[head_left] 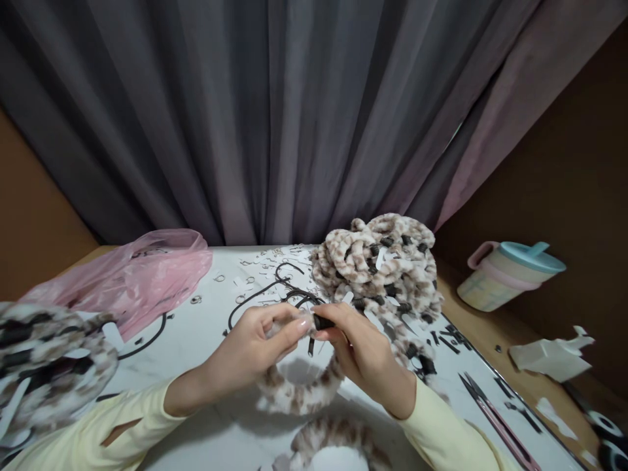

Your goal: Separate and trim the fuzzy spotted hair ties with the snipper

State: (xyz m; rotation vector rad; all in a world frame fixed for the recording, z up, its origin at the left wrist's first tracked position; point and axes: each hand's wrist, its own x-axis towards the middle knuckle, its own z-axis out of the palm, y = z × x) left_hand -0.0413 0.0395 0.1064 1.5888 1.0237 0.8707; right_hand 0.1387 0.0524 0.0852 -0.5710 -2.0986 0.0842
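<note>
Between my two hands a fluffy white-and-brown plush ring (pixel 301 399) hangs just above the table. The fingers of my left hand (pixel 267 337) are closed in a pinch on its upper part. With thumb and fingers, my right hand (pixel 366 350) grips the ring at a short black band (pixel 322 322). The fingers partly hide where band and plush meet. Just behind the hands lie tangled dark cords (pixel 294 288). A second plush ring (pixel 338 432) rests at the near edge of the view, below my hands.
A heap of plush rings (pixel 387 261) stands behind my right hand; more rings (pixel 63 353) lie far left near a pink plastic bag (pixel 147 275). At right are pink-handled scissors (pixel 500 418), black strips (pixel 449 338), a lidded cup (pixel 500 275) and a white pump bottle (pixel 554 353).
</note>
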